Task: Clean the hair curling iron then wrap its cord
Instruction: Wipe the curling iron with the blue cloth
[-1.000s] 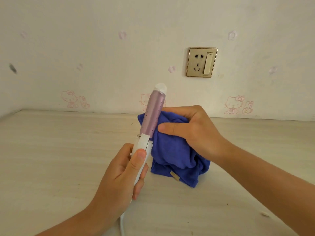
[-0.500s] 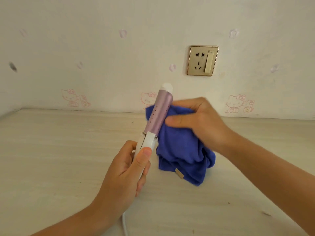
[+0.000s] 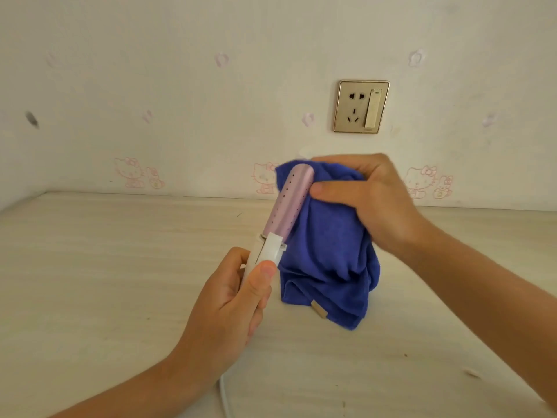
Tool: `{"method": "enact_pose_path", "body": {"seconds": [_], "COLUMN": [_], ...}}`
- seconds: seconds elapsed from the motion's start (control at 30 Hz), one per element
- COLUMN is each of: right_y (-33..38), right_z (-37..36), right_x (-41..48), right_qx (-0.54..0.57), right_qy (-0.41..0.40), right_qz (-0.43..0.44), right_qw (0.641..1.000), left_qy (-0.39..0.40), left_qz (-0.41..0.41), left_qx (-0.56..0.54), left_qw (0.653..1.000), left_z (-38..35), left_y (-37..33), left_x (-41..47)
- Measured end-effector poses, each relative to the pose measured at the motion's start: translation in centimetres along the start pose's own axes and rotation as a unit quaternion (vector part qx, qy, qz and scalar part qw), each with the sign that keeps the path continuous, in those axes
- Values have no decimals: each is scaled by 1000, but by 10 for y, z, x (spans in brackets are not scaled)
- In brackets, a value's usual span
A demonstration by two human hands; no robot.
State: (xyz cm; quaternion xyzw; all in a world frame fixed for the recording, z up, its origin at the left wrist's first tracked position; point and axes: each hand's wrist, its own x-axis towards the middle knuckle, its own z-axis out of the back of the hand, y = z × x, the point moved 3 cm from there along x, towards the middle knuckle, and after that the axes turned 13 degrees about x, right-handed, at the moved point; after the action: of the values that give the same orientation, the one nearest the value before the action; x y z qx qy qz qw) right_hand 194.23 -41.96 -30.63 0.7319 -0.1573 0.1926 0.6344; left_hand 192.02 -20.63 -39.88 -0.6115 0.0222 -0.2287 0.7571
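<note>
Head view: hands press plush blue cloth (image 3: 328, 251) around smooth pink, dotted barrel (image 3: 291, 200).

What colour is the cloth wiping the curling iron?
Deep blue cloth, seen clearly in the head view.

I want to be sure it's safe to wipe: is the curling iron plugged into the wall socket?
Not into that one: the wall socket has nothing in it. The cord leaves the frame below, so its plug is unseen.
</note>
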Motion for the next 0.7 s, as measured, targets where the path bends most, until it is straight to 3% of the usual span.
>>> {"method": "enact_pose_path", "body": {"seconds": [0.1, 0.27, 0.43, 0.7], "right_y": [-22, -14, 6, -26], "right_z": [-21, -15, 9, -22], "right_x": [-16, -8, 8, -18], "right_qx": [-25, -23, 38, -23], "right_qy": [50, 68, -47, 47], "right_qz": [-25, -24, 12, -7], "right_qw": [998, 997, 998, 999], "left_qy": [-16, -24, 0, -27], "left_qz": [9, -1, -1, 11], "left_qx": [15, 21, 14, 16], "left_qw": [1000, 1000, 1000, 999], "left_z": [2, 2, 0, 1], "left_y": [2, 2, 2, 4], "left_x": [0, 1, 0, 1]}}
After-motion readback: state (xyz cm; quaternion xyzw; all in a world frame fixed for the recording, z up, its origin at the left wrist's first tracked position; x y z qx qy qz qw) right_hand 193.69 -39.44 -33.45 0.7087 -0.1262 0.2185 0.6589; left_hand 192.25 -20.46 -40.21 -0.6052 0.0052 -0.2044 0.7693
